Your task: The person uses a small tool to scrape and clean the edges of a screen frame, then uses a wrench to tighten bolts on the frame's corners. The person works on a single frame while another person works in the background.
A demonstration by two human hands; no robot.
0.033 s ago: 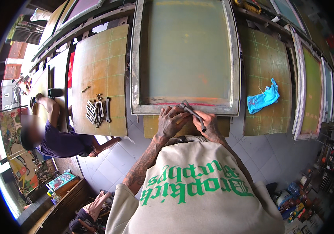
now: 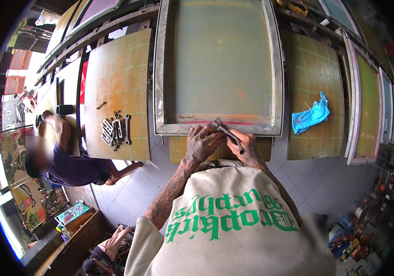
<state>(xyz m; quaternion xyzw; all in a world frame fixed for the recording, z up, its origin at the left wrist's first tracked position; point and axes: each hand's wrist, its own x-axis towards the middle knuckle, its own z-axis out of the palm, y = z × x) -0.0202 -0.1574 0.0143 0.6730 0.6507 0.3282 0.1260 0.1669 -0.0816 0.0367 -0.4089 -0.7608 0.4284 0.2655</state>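
Note:
A silk-screen frame (image 2: 277, 92) with a greyish-green mesh lies in front of me, over a board whose near end shows below it. At the frame's near edge, my right hand (image 2: 247, 148) is closed around a dark metal socket wrench (image 2: 231, 137) with a bent or T-shaped head. The wrench slants from the frame's edge back toward me. Close beside its head, my left hand (image 2: 202, 141) has its fingers curled together at the same edge. What those fingers pinch, if anything, is hidden.
The left board (image 2: 118, 64) bears an open-end wrench (image 2: 127, 129), several metal clamp pieces (image 2: 107, 132) and a loose bolt (image 2: 100, 105). A blue glove (image 2: 311, 116) lies on the right board (image 2: 314, 57). More screens (image 2: 367, 106) stand farther right. Another person (image 2: 75, 161) sits at the left.

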